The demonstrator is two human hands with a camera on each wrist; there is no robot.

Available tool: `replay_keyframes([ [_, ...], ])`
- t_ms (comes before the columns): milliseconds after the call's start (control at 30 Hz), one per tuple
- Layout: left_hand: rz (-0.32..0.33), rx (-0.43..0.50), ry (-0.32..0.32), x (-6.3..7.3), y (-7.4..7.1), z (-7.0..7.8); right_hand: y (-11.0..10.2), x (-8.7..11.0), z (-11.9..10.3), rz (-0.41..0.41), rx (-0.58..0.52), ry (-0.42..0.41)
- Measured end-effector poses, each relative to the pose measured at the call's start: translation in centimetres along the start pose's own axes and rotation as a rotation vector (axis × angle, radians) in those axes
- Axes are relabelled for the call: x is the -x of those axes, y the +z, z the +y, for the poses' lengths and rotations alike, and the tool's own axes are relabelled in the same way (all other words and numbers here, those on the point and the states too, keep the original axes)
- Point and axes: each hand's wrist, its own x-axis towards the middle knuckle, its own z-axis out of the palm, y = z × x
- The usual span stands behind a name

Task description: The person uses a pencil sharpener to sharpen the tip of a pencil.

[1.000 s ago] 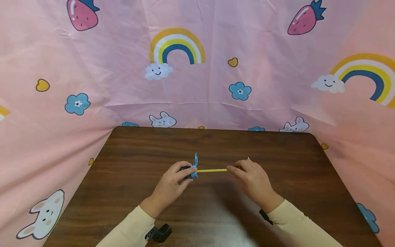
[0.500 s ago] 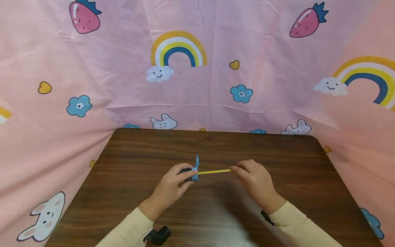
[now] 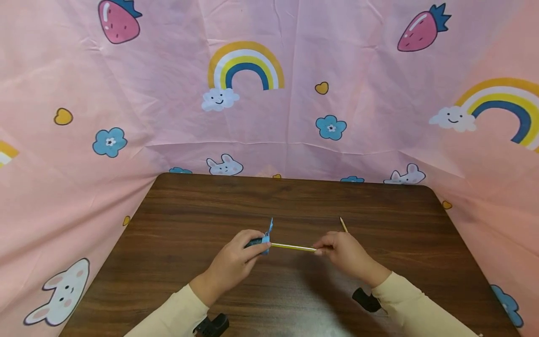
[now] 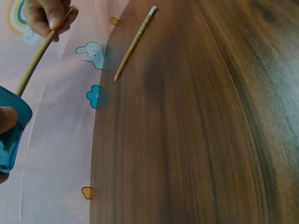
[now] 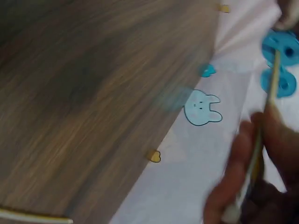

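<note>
My left hand grips a blue pencil sharpener with a dark body, and its blue lid stands up from the end. A yellow pencil runs from the sharpener to my right hand, which pinches it between thumb and fingers. In the right wrist view, the pencil's tip end meets the round-holed face of the blue sharpener. Whether the tip sits inside the hole is hard to tell. A second pencil lies on the table beyond my right hand, partly hidden by it in the head view.
The dark wooden table has rounded far corners. A pink printed cloth hangs behind it and along both sides. Black wrist cameras are strapped under both wrists.
Both hands have come slightly nearer to me with the sharpener and pencil. My right hand has turned at the wrist, and the pencil now slopes the other way. The second pencil shows more.
</note>
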Motion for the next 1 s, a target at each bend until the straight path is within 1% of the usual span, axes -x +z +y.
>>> replay_keyframes([
  [33,0.002,0.000,0.017,0.1,0.0,0.0,-0.3,-0.2,0.0,-0.069,-0.103,0.079],
  [67,0.002,0.004,0.025,0.1,0.0,0.0,-0.6,-0.3,0.0,-0.127,-0.188,0.138],
  [100,0.002,0.006,0.027,0.2,0.0,0.1,-0.8,-0.5,0.0,-0.168,-0.238,0.177],
  [133,0.002,0.010,0.024,0.3,0.0,0.1,-0.9,-0.6,0.1,-0.194,-0.264,0.204],
  [167,0.000,0.016,0.010,0.4,0.0,0.2,-1.0,-0.7,0.1,-0.202,-0.254,0.214],
  [233,-0.003,0.020,-0.034,0.5,0.0,0.3,-0.7,-0.9,0.1,-0.174,-0.151,0.185],
  [300,-0.005,0.013,-0.085,0.5,0.0,0.3,-0.3,-0.9,-0.2,-0.107,-0.005,0.142],
  [400,-0.005,0.008,-0.147,0.4,0.0,0.2,0.4,-0.8,-0.5,0.037,0.210,0.062],
  [500,-0.003,0.022,-0.179,0.3,-0.1,0.0,1.0,-0.5,-0.6,0.181,0.369,-0.050],
  [567,-0.003,0.034,-0.193,0.3,-0.1,0.0,1.3,-0.2,-0.3,0.271,0.450,-0.131],
  [700,0.005,0.057,-0.217,0.3,-0.1,-0.1,1.5,0.1,0.7,0.424,0.515,-0.285],
  [800,0.016,0.077,-0.241,0.2,-0.2,-0.1,1.4,0.1,1.4,0.518,0.542,-0.388],
  [867,0.021,0.092,-0.256,0.1,-0.3,0.0,1.4,0.1,1.8,0.568,0.572,-0.450],
  [1000,0.026,0.125,-0.284,-0.1,-0.7,0.0,1.4,-0.1,2.2,0.648,0.618,-0.548],
])
